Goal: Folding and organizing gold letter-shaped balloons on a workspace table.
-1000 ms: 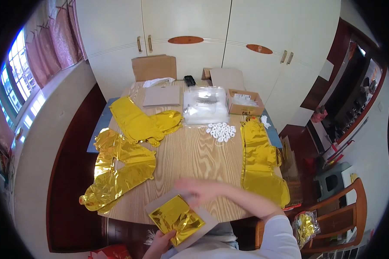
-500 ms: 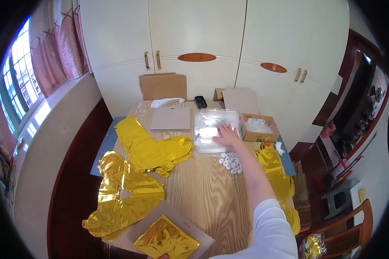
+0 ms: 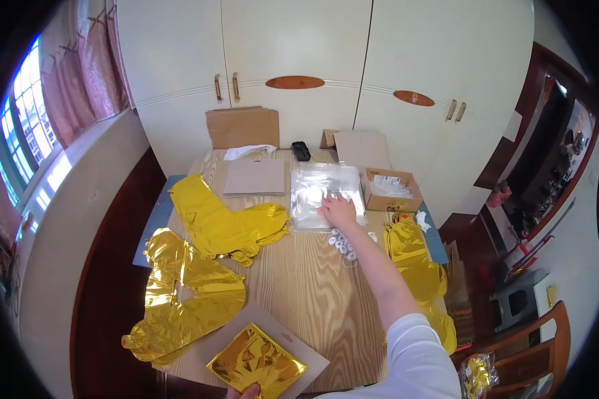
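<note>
My right hand (image 3: pixel 338 209) is stretched far across the wooden table (image 3: pixel 299 286) and lies flat, fingers spread, on a stack of clear plastic bags (image 3: pixel 316 193). Small white round pieces (image 3: pixel 343 245) lie in a cluster just under my forearm. My left hand (image 3: pixel 245 392) shows only as fingertips at the bottom edge, gripping a grey card (image 3: pixel 299 356) that carries a folded gold foil square (image 3: pixel 256 362).
Flat gold foil balloons lie at the left (image 3: pixel 223 223), the near left (image 3: pixel 180 299) and the right edge (image 3: pixel 416 263). A grey card stack (image 3: pixel 254 177), an open cardboard box (image 3: pixel 391 191), a black remote (image 3: pixel 301 151) and cardboard sheets (image 3: pixel 243 126) sit at the far side. White cupboards stand behind; a wooden chair (image 3: pixel 532 352) is at right.
My right hand has gone from above the foil card near me out to the clear bag stack at the far side and settled on it. The view has tilted upward.
</note>
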### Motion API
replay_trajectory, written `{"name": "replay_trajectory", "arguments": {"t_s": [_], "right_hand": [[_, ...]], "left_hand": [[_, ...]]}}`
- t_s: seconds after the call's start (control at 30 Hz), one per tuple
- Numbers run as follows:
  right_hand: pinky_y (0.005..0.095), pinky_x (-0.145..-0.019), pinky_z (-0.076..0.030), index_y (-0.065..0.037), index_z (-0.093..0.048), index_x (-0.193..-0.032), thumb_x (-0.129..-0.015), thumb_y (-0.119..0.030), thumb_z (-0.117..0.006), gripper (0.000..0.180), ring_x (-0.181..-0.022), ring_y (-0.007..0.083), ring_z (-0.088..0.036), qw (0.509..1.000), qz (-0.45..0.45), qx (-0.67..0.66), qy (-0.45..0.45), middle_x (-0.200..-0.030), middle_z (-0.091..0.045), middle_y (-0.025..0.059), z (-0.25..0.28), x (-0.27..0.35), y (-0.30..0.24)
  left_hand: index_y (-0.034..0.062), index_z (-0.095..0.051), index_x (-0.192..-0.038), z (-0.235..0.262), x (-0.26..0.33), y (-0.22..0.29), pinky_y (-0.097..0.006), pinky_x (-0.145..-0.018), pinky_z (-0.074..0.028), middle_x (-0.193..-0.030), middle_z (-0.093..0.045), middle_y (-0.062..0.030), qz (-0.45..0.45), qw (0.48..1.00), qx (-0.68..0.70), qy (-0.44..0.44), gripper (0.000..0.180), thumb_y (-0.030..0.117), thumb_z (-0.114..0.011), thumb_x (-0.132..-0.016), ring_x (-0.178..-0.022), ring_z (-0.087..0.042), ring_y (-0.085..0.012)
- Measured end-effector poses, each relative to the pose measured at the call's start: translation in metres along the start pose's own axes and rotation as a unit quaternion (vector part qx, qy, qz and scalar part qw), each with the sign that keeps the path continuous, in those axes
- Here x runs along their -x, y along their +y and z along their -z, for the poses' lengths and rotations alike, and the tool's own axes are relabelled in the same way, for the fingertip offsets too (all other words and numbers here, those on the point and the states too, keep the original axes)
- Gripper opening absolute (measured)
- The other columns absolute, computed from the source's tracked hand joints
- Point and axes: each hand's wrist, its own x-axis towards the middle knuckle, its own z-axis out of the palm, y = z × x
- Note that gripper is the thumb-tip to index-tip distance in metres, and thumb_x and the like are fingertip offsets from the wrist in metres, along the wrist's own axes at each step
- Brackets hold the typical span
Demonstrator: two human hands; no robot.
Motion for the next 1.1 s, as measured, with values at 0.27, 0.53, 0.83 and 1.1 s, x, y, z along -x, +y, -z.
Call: {"name": "replay_trajectory", "arguments": {"t_s": [0.27, 0.53, 0.83, 1.1], "right_hand": [[0.0611, -0.106, -0.033, -0.022, -0.053, -0.134, -0.090, -0.049, -0.051, 0.051, -0.132, 0.0330, -0.044, 0.998, -0.032, -0.040, -0.028, -0.140, -0.051, 0.0041, -0.015, -0.016, 0.016], [0.0597, -0.113, -0.021, -0.020, -0.056, -0.132, -0.088, -0.054, -0.051, 0.056, -0.139, 0.0286, -0.035, 0.999, -0.028, -0.045, -0.002, -0.146, -0.046, -0.0005, -0.006, -0.009, 0.003], [0.0451, -0.096, -0.045, -0.010, -0.069, -0.110, -0.095, -0.042, -0.043, 0.044, -0.111, 0.0329, -0.060, 0.976, -0.098, -0.193, -0.024, -0.115, -0.066, 0.0139, 0.026, -0.023, 0.008], [0.0449, -0.084, -0.051, -0.009, -0.070, -0.103, -0.094, -0.032, -0.046, 0.034, -0.094, 0.0354, -0.064, 0.969, 0.113, -0.138, 0.173, -0.108, -0.067, 0.0146, 0.109, 0.038, -0.033]], "left_hand": [[0.0103, -0.042, -0.138, -0.002, 0.002, -0.014, -0.043, -0.046, -0.058, -0.111, -0.063, -0.0120, -0.018, 0.999, 0.037, -0.020, 0.056, 0.026, -0.067, -0.091, -0.078, -0.067, -0.0295], [0.0071, -0.053, -0.127, 0.006, -0.016, -0.040, -0.035, -0.048, -0.052, -0.102, -0.064, -0.0088, -0.066, 0.996, 0.056, 0.016, 0.044, 0.022, -0.070, -0.089, -0.073, -0.063, -0.0217], [0.0072, -0.046, -0.132, -0.002, -0.008, -0.020, -0.037, -0.048, -0.052, -0.103, -0.064, -0.0125, 0.007, 0.999, 0.007, 0.043, 0.054, 0.026, -0.070, -0.088, -0.074, -0.064, -0.0246], [0.0003, -0.048, -0.130, -0.010, 0.002, -0.012, -0.038, -0.097, -0.047, -0.125, -0.059, -0.0119, -0.124, 0.981, 0.148, -0.034, 0.043, -0.005, -0.054, -0.088, -0.113, -0.059, -0.0243]]}}
